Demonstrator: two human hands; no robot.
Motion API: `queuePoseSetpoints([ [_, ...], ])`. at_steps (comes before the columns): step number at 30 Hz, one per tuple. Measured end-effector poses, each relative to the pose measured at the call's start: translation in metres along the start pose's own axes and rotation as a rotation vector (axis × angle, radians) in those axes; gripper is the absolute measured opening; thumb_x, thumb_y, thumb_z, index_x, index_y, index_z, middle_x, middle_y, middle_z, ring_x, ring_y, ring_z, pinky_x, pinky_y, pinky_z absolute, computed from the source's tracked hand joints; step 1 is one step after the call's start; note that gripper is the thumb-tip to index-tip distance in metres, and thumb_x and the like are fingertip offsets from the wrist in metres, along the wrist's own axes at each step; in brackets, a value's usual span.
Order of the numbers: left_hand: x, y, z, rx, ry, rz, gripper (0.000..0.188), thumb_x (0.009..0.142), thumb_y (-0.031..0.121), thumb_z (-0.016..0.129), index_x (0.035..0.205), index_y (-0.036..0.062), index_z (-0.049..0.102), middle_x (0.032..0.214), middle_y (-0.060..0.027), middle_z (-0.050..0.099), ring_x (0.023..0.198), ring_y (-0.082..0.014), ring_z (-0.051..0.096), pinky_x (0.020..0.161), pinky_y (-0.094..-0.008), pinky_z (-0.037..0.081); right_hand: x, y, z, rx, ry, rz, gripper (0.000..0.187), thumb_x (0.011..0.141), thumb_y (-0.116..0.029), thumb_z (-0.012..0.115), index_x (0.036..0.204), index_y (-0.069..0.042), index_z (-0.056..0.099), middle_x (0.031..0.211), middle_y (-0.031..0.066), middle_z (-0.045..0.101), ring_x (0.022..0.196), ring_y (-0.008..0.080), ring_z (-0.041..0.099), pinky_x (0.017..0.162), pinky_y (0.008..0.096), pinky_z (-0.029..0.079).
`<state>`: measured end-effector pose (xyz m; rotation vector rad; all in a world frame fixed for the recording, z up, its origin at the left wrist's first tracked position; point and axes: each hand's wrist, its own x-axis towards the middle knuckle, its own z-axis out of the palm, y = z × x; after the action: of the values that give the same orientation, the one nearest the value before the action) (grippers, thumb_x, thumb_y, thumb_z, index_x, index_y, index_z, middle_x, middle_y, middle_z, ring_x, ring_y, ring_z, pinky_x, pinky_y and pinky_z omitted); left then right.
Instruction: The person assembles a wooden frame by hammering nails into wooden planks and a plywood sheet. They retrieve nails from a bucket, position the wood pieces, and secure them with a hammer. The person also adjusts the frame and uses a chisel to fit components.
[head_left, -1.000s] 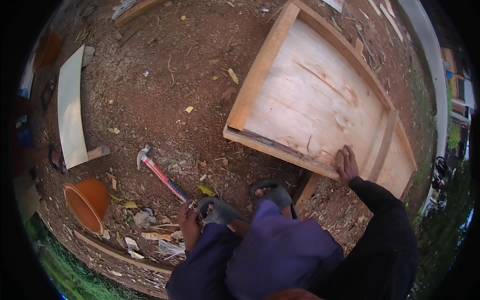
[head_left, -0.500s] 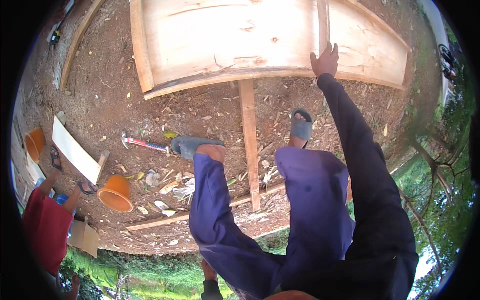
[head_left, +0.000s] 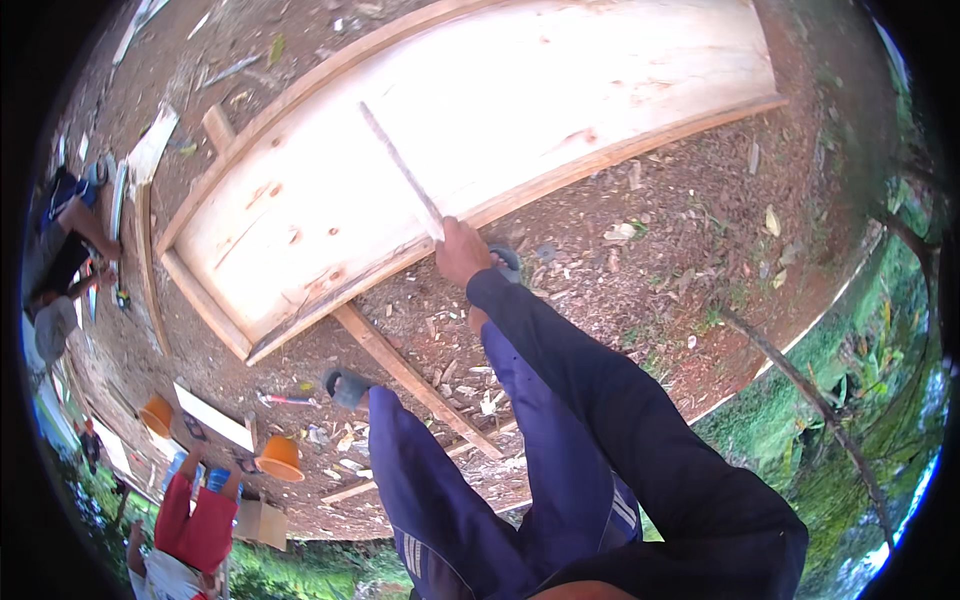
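Observation:
My right hand point(head_left: 463, 252) is closed around the near end of a narrow wooden strip point(head_left: 395, 160). The strip slants over a large pale plywood panel point(head_left: 600, 75), and whether it rests on the panel or hangs just above cannot be made out. Wooden battens edge the panel, and my right hand is at its near batten point(head_left: 600, 155). A longer timber piece point(head_left: 410, 365) runs out from beneath the panel toward my legs. My left hand is out of sight.
A red-handled claw hammer point(head_left: 290, 399) lies near my left sandal point(head_left: 346, 388). Farther left are orange pots point(head_left: 280, 458), a white board point(head_left: 213, 416) and a cardboard box point(head_left: 262, 522). A person in red shorts point(head_left: 192, 520) stands there; another person point(head_left: 75, 245) is at far left.
My view has swung, bringing more of the panel's left end into sight. My right hand has gone from spread fingers beside the strip to a grip on it, and the strip is now tilted.

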<state>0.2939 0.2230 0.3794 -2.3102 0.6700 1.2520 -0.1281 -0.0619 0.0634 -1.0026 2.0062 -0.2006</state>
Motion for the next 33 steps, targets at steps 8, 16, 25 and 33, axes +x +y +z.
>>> queuePoseSetpoints([
  [8,-0.014,0.135,0.050,0.162,-0.175,0.120,0.035,0.085,-0.002,0.055,0.120,0.0022,0.057,0.096,-0.0103,0.068,0.081,-0.0189,0.063,0.075,-0.0363,0.051,-0.191,0.257,-0.132,0.062,-0.005,0.121,0.044,0.090,-0.017,0.061,0.128,-0.002,0.046,0.112,0.0216,0.061,0.103,0.0419,0.060,0.088,0.0537,0.048],
  [16,-0.020,0.210,0.101,0.173,-0.331,0.057,0.033,0.083,-0.003,0.055,0.115,0.0017,0.059,0.097,-0.0121,0.069,0.082,-0.0209,0.066,0.076,-0.0387,0.053,-0.376,0.312,-0.233,0.172,-0.133,0.839,0.038,0.092,-0.025,0.061,0.122,-0.005,0.051,0.106,0.0241,0.066,0.100,0.0451,0.063,0.084,0.0537,0.050],
  [25,0.078,0.513,0.176,0.971,-0.153,0.795,0.031,0.091,0.012,0.054,0.122,0.0112,0.052,0.079,-0.0292,0.065,0.075,-0.0512,0.062,0.062,-0.0579,0.047,-0.453,0.380,-0.286,0.442,-0.303,0.869,0.038,0.090,-0.024,0.067,0.112,0.007,0.062,0.094,0.0125,0.068,0.082,0.0226,0.066,0.074,0.0408,0.053],
  [33,-0.135,0.667,0.325,0.432,-0.300,1.027,0.039,0.094,0.006,0.055,0.133,0.0084,0.053,0.083,-0.0188,0.067,0.075,-0.0362,0.066,0.070,-0.0466,0.050,-0.229,0.442,-0.498,1.024,0.326,1.120,0.038,0.095,-0.014,0.062,0.129,0.003,0.058,0.106,0.0100,0.068,0.097,0.0197,0.064,0.086,0.0329,0.049],
])
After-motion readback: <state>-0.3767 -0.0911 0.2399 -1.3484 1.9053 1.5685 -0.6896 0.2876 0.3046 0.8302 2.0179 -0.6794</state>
